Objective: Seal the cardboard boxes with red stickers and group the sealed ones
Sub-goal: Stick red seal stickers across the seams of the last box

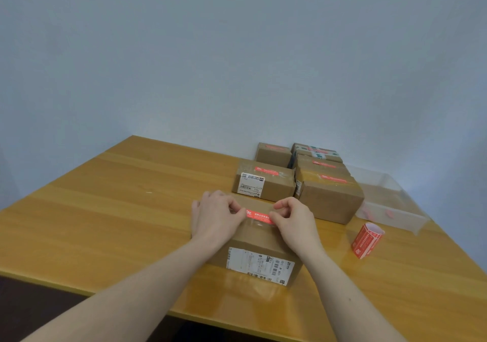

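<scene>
I see both hands on top of the nearest box, which sits on the wooden table directly under them. A red sticker lies across the box top between the hands. The left hand has its fingers curled, thumb and forefinger pinching the sticker's left end; the right hand is curled the same way, pinching the right end. A white shipping label shows on the box's near face, below my wrists.

Just beyond the hands — a group of boxes, close together, each carrying a red sticker on top; the nearest of them touches or almost touches the box I hold, I cannot tell which. To the right of the right hand, apart from it, a roll of red stickers lies on the table. Farther right — a clear plastic tray with a few red bits inside.
</scene>
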